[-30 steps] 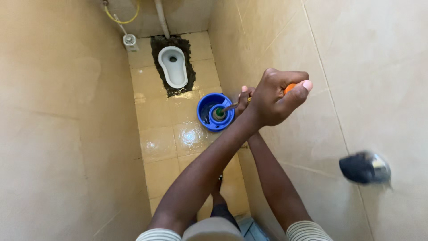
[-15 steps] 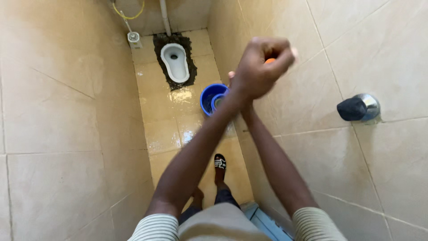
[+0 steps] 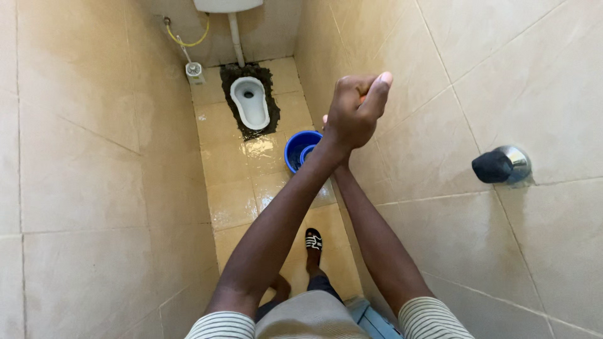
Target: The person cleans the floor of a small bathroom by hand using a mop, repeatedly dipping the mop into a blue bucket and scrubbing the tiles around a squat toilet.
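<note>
Head view is showing an orange-tipped tool handle, barely peeking out at about 1 o'clock of frame centre, against the beige tiled wall. The left hand is clenching it in a fist; the right hand is sitting hidden behind, grip impossible to tell. At 7 o'clock of the fist, a round blue plastic bucket is standing on the wet floor, with a white squat toilet lying beyond.

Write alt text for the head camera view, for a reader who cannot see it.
Both hands are raised against the beige tiled wall, the left hand fisted around an orange-tipped handle and hiding most of the right hand. Below, on the wet floor, stand a blue bucket and a white squat toilet.
</note>
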